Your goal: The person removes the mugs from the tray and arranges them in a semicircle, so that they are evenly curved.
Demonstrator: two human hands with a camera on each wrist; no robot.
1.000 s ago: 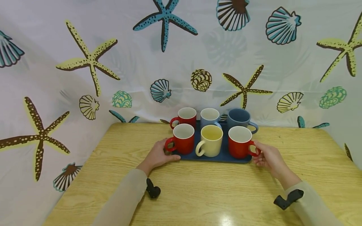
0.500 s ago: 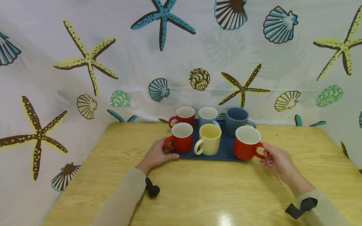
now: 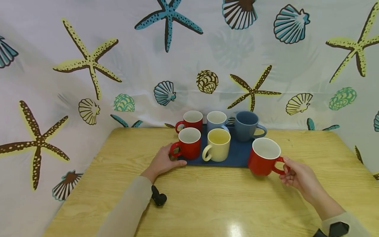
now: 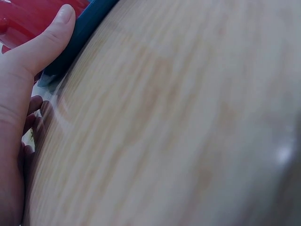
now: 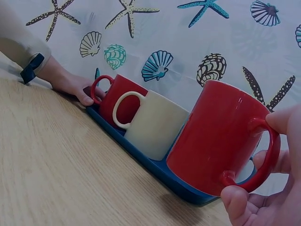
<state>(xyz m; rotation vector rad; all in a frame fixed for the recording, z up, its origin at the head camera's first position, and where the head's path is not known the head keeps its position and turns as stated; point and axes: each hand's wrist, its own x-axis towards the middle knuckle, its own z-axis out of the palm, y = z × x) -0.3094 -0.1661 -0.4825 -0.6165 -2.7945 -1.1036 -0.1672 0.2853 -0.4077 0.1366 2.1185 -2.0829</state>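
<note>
My right hand (image 3: 300, 179) pinches the handle of a red mug (image 3: 262, 163) with a white inside. In the right wrist view that red mug (image 5: 214, 136) is slightly tilted and off the tray floor, over the tray's front right corner. My left hand (image 3: 161, 163) grips the left end of the dark blue tray (image 3: 238, 154), its thumb (image 4: 56, 35) along the rim and the other fingers at the side. Just beside it a second red mug (image 3: 190, 149) stands on the tray. The cream mug (image 3: 220, 151) stands in the front middle.
A third red mug (image 3: 192, 119), a light blue mug (image 3: 216, 120) and a darker blue mug (image 3: 245, 126) form the tray's back row. The patterned cloth (image 3: 177, 65) hangs right behind the wooden table (image 3: 195, 194).
My right hand has lifted the red mug from the tray's front right spot and moved it right and toward me. My left hand stays at the tray's left end.
</note>
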